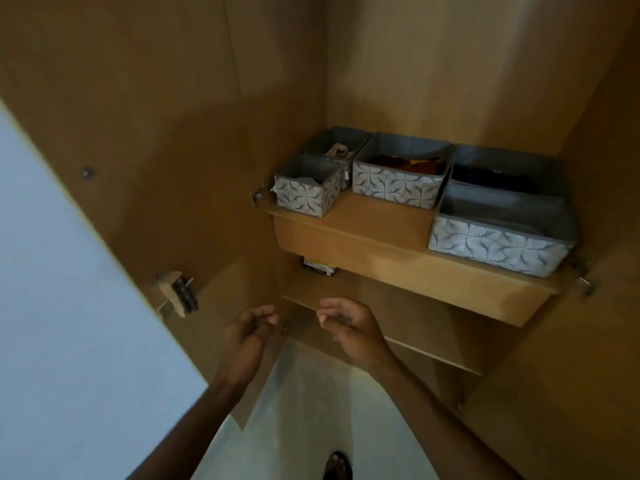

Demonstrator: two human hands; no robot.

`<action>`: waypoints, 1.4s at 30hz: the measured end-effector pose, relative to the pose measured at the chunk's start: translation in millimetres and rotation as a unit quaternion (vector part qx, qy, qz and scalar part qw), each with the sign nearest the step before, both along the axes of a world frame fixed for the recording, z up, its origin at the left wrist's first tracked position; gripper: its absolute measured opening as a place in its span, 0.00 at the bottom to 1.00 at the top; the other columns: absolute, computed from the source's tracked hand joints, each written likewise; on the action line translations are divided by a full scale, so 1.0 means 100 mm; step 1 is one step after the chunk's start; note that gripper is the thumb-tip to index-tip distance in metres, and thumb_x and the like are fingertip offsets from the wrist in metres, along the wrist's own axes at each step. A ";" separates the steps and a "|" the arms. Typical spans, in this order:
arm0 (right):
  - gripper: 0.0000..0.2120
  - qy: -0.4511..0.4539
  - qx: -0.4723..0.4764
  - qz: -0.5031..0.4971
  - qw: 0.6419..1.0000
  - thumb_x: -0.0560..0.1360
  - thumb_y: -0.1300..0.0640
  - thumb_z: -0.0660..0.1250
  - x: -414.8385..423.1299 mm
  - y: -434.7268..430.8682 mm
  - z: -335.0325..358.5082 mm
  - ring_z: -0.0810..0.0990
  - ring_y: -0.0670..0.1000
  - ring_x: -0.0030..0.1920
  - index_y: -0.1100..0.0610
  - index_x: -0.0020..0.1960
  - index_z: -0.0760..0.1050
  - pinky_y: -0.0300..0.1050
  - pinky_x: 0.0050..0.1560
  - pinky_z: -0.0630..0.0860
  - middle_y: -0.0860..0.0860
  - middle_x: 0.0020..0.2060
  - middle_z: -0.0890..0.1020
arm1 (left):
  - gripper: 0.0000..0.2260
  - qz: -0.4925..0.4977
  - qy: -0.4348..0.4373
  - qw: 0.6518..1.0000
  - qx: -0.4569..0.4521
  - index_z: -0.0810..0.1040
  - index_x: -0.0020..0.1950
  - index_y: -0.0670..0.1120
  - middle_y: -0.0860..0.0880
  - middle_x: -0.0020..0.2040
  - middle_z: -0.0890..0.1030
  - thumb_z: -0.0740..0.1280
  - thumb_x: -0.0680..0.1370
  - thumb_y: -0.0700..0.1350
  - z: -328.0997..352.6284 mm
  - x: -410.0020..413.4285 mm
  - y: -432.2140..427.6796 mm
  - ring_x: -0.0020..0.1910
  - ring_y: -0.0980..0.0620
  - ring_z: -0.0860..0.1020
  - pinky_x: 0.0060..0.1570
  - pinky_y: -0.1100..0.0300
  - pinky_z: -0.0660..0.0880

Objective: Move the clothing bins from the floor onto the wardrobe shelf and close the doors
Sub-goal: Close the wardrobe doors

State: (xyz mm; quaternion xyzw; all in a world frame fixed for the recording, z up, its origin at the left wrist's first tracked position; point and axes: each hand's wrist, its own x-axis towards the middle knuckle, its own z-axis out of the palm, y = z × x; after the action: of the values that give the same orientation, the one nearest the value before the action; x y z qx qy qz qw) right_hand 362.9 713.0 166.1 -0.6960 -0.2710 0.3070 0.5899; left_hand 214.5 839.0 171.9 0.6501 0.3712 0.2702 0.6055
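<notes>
Several grey fabric bins with a white leaf pattern stand on the wooden wardrobe shelf [377, 216]. A small square bin [306, 188] sits at the front left, with another bin [337, 145] behind it. A medium bin [401, 171] holds orange and brown cloth. A large bin [498, 237] is at the front right, and a bin with dark clothes [502, 168] stands behind it. My left hand [247, 336] and my right hand [349, 325] hover below the shelf's front edge, fingers loosely curled, holding nothing. Both wardrobe doors stand open.
The open left door [138, 140] carries a lock fitting [178, 294] on its inner face. The open right door [588, 341] stands at the right. A small dark box [320, 269] lies under the shelf. Lower shelves [433, 355] and pale floor [311, 410] are below. My sandalled foot [337, 465] shows at the bottom.
</notes>
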 end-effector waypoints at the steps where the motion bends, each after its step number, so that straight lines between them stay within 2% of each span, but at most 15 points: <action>1: 0.13 0.003 0.005 0.000 1.000 0.75 0.59 0.69 -0.13 -0.09 0.01 0.82 0.45 0.47 0.56 0.60 0.78 0.29 0.39 0.73 0.52 0.50 0.85 | 0.08 0.003 -0.003 1.000 0.002 0.80 0.56 0.46 0.49 0.51 0.84 0.66 0.79 0.40 0.01 -0.11 -0.08 0.51 0.53 0.81 0.50 0.60 0.75; 4: 0.12 0.015 0.024 0.000 1.000 0.75 0.61 0.69 -0.62 -0.59 0.08 0.83 0.46 0.48 0.55 0.58 0.78 0.34 0.45 0.76 0.52 0.49 0.85 | 0.07 0.002 -0.006 1.000 0.004 0.81 0.55 0.47 0.50 0.51 0.84 0.67 0.78 0.40 0.07 -0.52 -0.52 0.50 0.54 0.81 0.52 0.58 0.76; 8: 0.10 -0.003 0.015 -0.003 1.000 0.75 0.61 0.70 -1.06 -1.29 0.20 0.83 0.53 0.52 0.56 0.56 0.80 0.43 0.53 0.79 0.55 0.49 0.85 | 0.08 -0.010 -0.002 1.000 0.001 0.81 0.56 0.48 0.49 0.52 0.84 0.67 0.78 0.41 0.16 -0.92 -1.14 0.52 0.52 0.81 0.51 0.59 0.75; 13: 0.11 -0.037 0.003 -0.019 0.999 0.75 0.60 0.70 -1.24 -2.12 0.51 0.82 0.50 0.46 0.58 0.57 0.80 0.31 0.40 0.75 0.59 0.51 0.84 | 0.08 -0.029 -0.019 0.999 0.008 0.81 0.56 0.44 0.46 0.50 0.84 0.67 0.78 0.38 0.31 -1.14 -1.94 0.47 0.52 0.81 0.43 0.67 0.75; 17: 0.10 -0.065 0.004 -0.031 0.997 0.75 0.57 0.70 -1.23 -2.85 0.62 0.83 0.53 0.50 0.52 0.56 0.80 0.35 0.42 0.77 0.54 0.50 0.85 | 0.08 -0.026 -0.040 0.999 0.011 0.81 0.55 0.44 0.45 0.49 0.84 0.67 0.77 0.37 0.33 -1.17 -2.63 0.44 0.52 0.81 0.41 0.65 0.74; 22: 0.09 -0.084 -0.025 -0.034 0.996 0.74 0.55 0.71 -1.09 -4.06 0.57 0.83 0.50 0.49 0.50 0.55 0.81 0.34 0.41 0.76 0.51 0.48 0.85 | 0.08 -0.041 -0.040 0.998 -0.013 0.81 0.51 0.48 0.47 0.46 0.85 0.66 0.77 0.36 0.23 -0.89 -3.76 0.44 0.50 0.81 0.39 0.65 0.72; 26: 0.08 -0.089 -0.044 -0.082 0.992 0.75 0.59 0.69 -0.77 -4.97 0.71 0.84 0.52 0.46 0.54 0.54 0.81 0.35 0.42 0.78 0.54 0.46 0.86 | 0.08 -0.118 -0.033 0.992 0.006 0.80 0.54 0.46 0.46 0.49 0.84 0.67 0.77 0.37 0.27 -0.50 -4.63 0.46 0.52 0.81 0.38 0.70 0.74; 29: 0.05 -0.107 -0.040 -0.153 0.982 0.75 0.59 0.69 -0.43 -5.47 0.90 0.85 0.51 0.43 0.52 0.49 0.81 0.40 0.39 0.76 0.52 0.43 0.86 | 0.08 -0.169 -0.045 0.984 0.043 0.80 0.56 0.45 0.47 0.51 0.83 0.68 0.77 0.38 0.53 -0.13 -5.12 0.50 0.51 0.80 0.46 0.66 0.77; 31: 0.05 -0.117 -0.032 -0.194 0.973 0.75 0.59 0.68 -0.18 -5.63 1.01 0.85 0.52 0.43 0.50 0.45 0.81 0.45 0.41 0.77 0.52 0.42 0.86 | 0.08 -0.194 -0.057 0.976 0.078 0.79 0.55 0.48 0.50 0.51 0.82 0.68 0.77 0.39 0.73 0.13 -5.31 0.52 0.52 0.80 0.50 0.62 0.77; 33: 0.07 -0.113 -0.031 -0.223 0.968 0.75 0.60 0.67 0.07 -5.73 1.12 0.84 0.54 0.43 0.51 0.45 0.81 0.50 0.44 0.79 0.54 0.43 0.86 | 0.09 -0.210 -0.069 0.969 0.106 0.77 0.56 0.50 0.54 0.52 0.81 0.68 0.77 0.41 0.95 0.37 -5.48 0.53 0.56 0.79 0.50 0.64 0.76; 35: 0.10 -0.118 -0.028 -0.233 0.965 0.74 0.63 0.65 0.25 -5.74 1.20 0.82 0.54 0.46 0.54 0.52 0.81 0.53 0.48 0.80 0.54 0.48 0.85 | 0.12 -0.221 -0.071 0.966 0.113 0.76 0.60 0.49 0.55 0.55 0.80 0.68 0.77 0.43 1.11 0.56 -5.60 0.52 0.59 0.78 0.50 0.65 0.76; 37: 0.16 -0.149 -0.037 -0.224 0.963 0.75 0.65 0.64 0.32 -5.68 1.25 0.80 0.53 0.53 0.57 0.62 0.78 0.55 0.56 0.79 0.52 0.54 0.83 | 0.17 -0.230 -0.075 0.965 0.102 0.74 0.63 0.50 0.54 0.58 0.79 0.69 0.75 0.45 1.17 0.68 -5.67 0.54 0.56 0.79 0.52 0.56 0.80; 38: 0.17 -0.160 -0.039 -0.209 0.964 0.75 0.65 0.63 0.31 -5.64 1.25 0.79 0.52 0.55 0.56 0.63 0.77 0.53 0.57 0.78 0.51 0.55 0.82 | 0.18 -0.235 -0.075 0.964 0.098 0.74 0.64 0.50 0.53 0.58 0.79 0.69 0.74 0.45 1.17 0.71 -5.71 0.55 0.54 0.79 0.53 0.51 0.80; 39: 0.17 -0.162 -0.033 -0.189 0.968 0.75 0.66 0.63 0.28 -5.60 1.25 0.80 0.51 0.54 0.54 0.62 0.77 0.48 0.52 0.79 0.48 0.53 0.82 | 0.18 -0.241 -0.075 0.963 0.095 0.73 0.64 0.51 0.54 0.58 0.79 0.70 0.74 0.45 1.15 0.72 -5.73 0.56 0.53 0.79 0.54 0.48 0.80; 42: 0.16 -0.167 -0.005 -0.163 0.972 0.75 0.64 0.65 0.18 -5.51 1.15 0.83 0.44 0.46 0.49 0.59 0.77 0.30 0.37 0.75 0.43 0.47 0.83 | 0.19 -0.256 -0.080 0.958 0.097 0.72 0.63 0.54 0.55 0.58 0.79 0.71 0.74 0.42 1.08 0.70 -5.76 0.58 0.53 0.78 0.56 0.48 0.79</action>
State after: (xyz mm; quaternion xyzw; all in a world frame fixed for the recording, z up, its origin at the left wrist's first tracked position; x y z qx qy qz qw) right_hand 380.8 161.6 281.1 -0.7749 -0.2473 0.0871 0.5751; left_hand 284.0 262.9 279.6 0.7549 0.1145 0.1920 0.6166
